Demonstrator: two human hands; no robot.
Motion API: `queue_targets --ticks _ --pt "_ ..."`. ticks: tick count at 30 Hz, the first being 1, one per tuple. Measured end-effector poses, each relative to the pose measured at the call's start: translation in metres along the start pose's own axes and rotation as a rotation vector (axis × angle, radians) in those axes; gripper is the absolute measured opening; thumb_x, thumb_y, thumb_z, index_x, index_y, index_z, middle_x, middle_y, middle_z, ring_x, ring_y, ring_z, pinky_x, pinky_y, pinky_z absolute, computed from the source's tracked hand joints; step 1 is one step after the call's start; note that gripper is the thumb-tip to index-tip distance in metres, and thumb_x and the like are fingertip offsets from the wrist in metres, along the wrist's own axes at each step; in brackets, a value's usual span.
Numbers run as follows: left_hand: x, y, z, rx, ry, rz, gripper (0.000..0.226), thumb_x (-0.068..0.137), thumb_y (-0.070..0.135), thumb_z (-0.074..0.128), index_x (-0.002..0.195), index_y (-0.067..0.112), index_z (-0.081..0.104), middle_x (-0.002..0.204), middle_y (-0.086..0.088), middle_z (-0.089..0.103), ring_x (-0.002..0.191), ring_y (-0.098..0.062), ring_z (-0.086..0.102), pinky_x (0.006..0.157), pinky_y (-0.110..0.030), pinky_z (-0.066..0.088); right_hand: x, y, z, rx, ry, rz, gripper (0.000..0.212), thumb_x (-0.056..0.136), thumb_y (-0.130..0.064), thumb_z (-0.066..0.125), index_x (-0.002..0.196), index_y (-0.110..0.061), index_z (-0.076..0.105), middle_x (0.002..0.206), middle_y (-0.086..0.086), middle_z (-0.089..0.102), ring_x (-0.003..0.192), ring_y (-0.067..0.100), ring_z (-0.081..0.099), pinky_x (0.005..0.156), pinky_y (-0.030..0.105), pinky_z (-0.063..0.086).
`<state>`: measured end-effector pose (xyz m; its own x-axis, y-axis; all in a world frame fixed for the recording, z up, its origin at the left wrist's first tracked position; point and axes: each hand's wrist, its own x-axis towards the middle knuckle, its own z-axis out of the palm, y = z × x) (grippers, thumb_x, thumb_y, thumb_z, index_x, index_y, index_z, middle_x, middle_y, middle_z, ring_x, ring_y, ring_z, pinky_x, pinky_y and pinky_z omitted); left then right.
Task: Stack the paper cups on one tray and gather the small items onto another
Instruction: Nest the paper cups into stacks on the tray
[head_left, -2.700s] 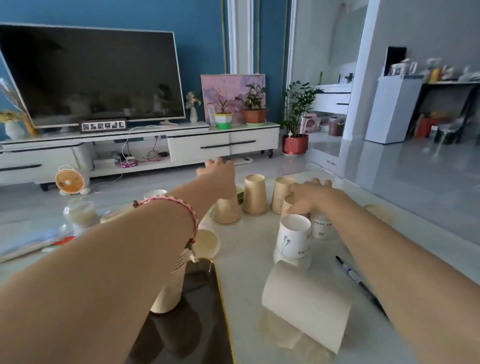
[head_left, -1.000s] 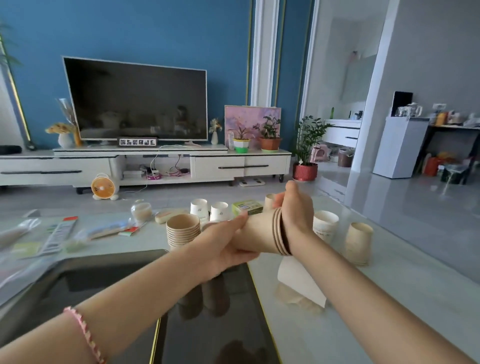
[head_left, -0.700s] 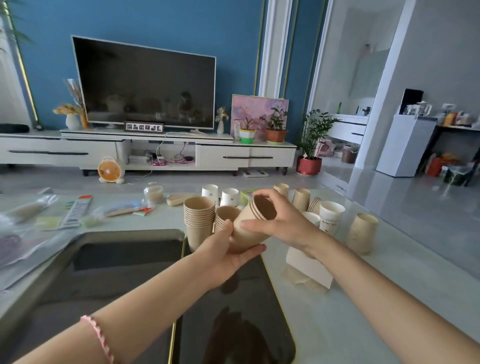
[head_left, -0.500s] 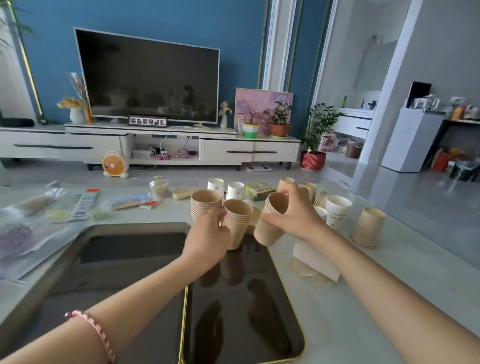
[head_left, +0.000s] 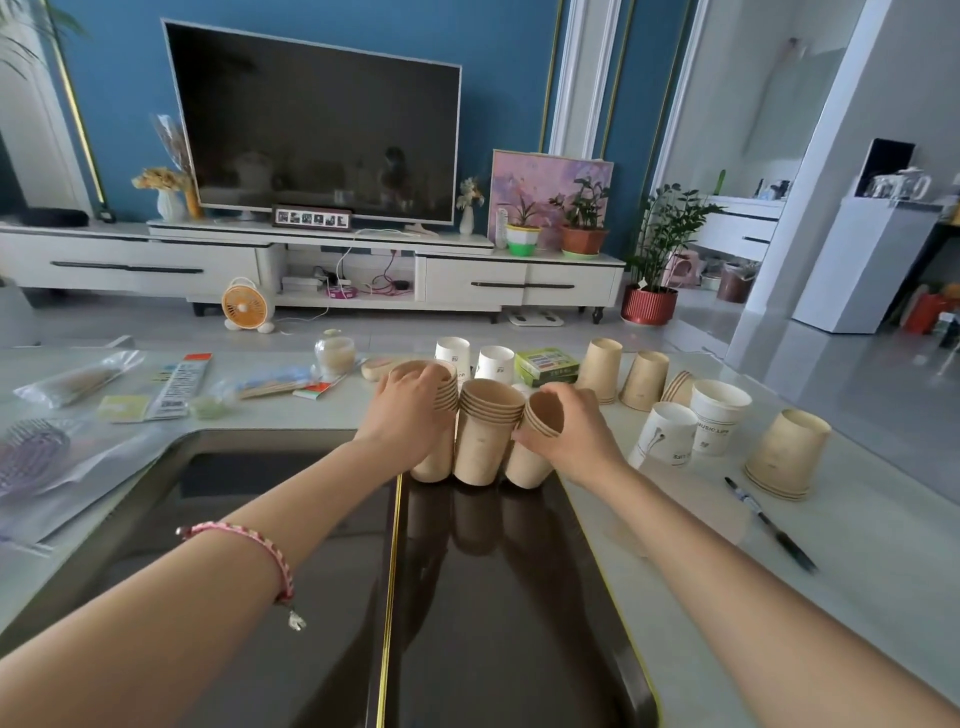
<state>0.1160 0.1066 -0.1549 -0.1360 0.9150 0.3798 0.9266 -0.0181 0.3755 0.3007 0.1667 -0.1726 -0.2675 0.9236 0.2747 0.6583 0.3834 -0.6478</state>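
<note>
the middle stack (head_left: 485, 441) of brown paper cups stands at the far edge of the dark tray (head_left: 519, 597), between the left stack (head_left: 434, 465), which the left hand (head_left: 410, 410) grips with curled fingers, and the tilted right stack (head_left: 532, 460), which the right hand (head_left: 576, 431) grips likewise, with a pen (head_left: 769, 525) farther right on the table (head_left: 857, 597).

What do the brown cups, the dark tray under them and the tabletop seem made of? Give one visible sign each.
The brown cups: matt kraft paper, likely; rolled rims nest in thin layers. The dark tray: glossy, perhaps glass or lacquered plastic; it mirrors the cups, gold edge. The tabletop: pale polished stone or a look-alike; soft sheen.
</note>
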Motion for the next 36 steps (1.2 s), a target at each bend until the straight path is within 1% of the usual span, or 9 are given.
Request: queue_targets --ticks 3,9,14,17,21,25,29,34,36 --pt "0.005 -0.005 0.0 -0.031 -0.032 0.026 0.022 0.084 0.01 0.055 0.105 0.005 0.057 0.113 -0.014 0.059 0.115 -0.034 0.047 0.095 -0.041 0.039 0.005 0.005 0.0 -0.069 -0.011 -0.029 0.064 0.075 -0.035 0.075 0.131 -0.021 0.046 0.132 0.007 0.043 0.12 0.024 0.047 0.099 0.032 0.04" --pt "0.003 -0.006 -0.01 0.07 -0.13 0.058 0.023 0.086 0.006 0.048 0.106 0.001 0.057 0.108 -0.015 0.059 0.105 -0.032 0.051 0.082 -0.034 0.035 0.018 0.005 0.001 -0.092 -0.017 -0.045 0.053 0.073 -0.033 0.074 0.122 -0.021 0.058 0.124 0.01 0.049 0.118 0.026 0.047 0.101 0.038 0.041" --pt "0.005 -0.008 -0.011 0.256 -0.141 0.111 0.032 0.089 0.018 0.047 0.119 0.011 0.052 0.13 -0.008 0.05 0.125 -0.028 0.04 0.112 -0.046 0.019 0.021 0.003 -0.003 -0.269 -0.164 0.035 0.067 0.079 -0.043 0.066 0.139 -0.029 0.04 0.143 0.004 0.039 0.13 0.026 0.039 0.106 0.045 0.036" --pt "-0.002 -0.008 -0.005 0.133 0.023 0.097 0.056 0.086 0.028 0.056 0.137 0.015 0.037 0.14 -0.01 0.038 0.131 -0.029 0.03 0.114 -0.044 0.016 0.016 -0.001 -0.002 -0.273 -0.129 -0.005 0.065 0.08 -0.039 0.066 0.138 -0.026 0.039 0.143 0.002 0.041 0.13 0.025 0.039 0.105 0.045 0.035" --pt "-0.037 -0.006 0.007 -0.149 0.333 -0.074 0.067 0.083 0.016 0.058 0.141 0.005 0.025 0.149 -0.019 0.015 0.14 -0.035 0.015 0.113 -0.041 0.019 0.009 -0.003 0.001 -0.293 -0.057 -0.017 0.044 0.082 -0.031 0.063 0.124 -0.021 0.051 0.128 0.004 0.052 0.119 0.025 0.048 0.098 0.042 0.038" --pt "-0.072 -0.012 0.024 -0.02 0.064 -0.238 0.074 0.088 0.025 0.053 0.145 0.007 0.009 0.155 -0.014 0.004 0.144 -0.03 0.005 0.117 -0.043 0.012 0.0 -0.007 -0.002 -0.294 -0.026 0.024 0.024 0.086 -0.019 0.054 0.11 -0.018 0.058 0.109 0.007 0.063 0.105 0.03 0.056 0.089 0.039 0.04" --pt "-0.081 -0.015 0.036 -0.03 -0.226 -0.378 0.069 0.09 0.036 0.05 0.144 0.011 0.017 0.155 -0.009 0.015 0.144 -0.029 0.01 0.116 -0.051 0.014 -0.011 -0.013 -0.012 -0.318 0.053 0.042 0.019 0.087 -0.016 0.049 0.101 -0.02 0.061 0.102 0.004 0.067 0.1 0.029 0.059 0.09 0.041 0.042" --pt "-0.074 -0.006 0.032 -0.188 -0.09 -0.338 0.065 0.088 0.029 0.055 0.141 0.008 0.023 0.147 -0.011 0.031 0.139 -0.03 0.025 0.113 -0.048 0.023 -0.023 -0.019 -0.03 -0.255 0.117 0.013 0.018 0.086 -0.011 0.051 0.098 -0.018 0.062 0.099 0.006 0.068 0.096 0.029 0.06 0.091 0.044 0.045" --pt "-0.063 0.0 0.021 -0.352 -0.007 -0.296 0.079 0.084 0.023 0.061 0.144 0.007 0.013 0.148 -0.013 0.027 0.139 -0.03 0.024 0.112 -0.041 0.024 -0.025 -0.025 -0.037 -0.239 0.133 0.007 0.021 0.085 -0.009 0.05 0.099 -0.017 0.063 0.099 0.006 0.068 0.096 0.029 0.06 0.09 0.043 0.046"
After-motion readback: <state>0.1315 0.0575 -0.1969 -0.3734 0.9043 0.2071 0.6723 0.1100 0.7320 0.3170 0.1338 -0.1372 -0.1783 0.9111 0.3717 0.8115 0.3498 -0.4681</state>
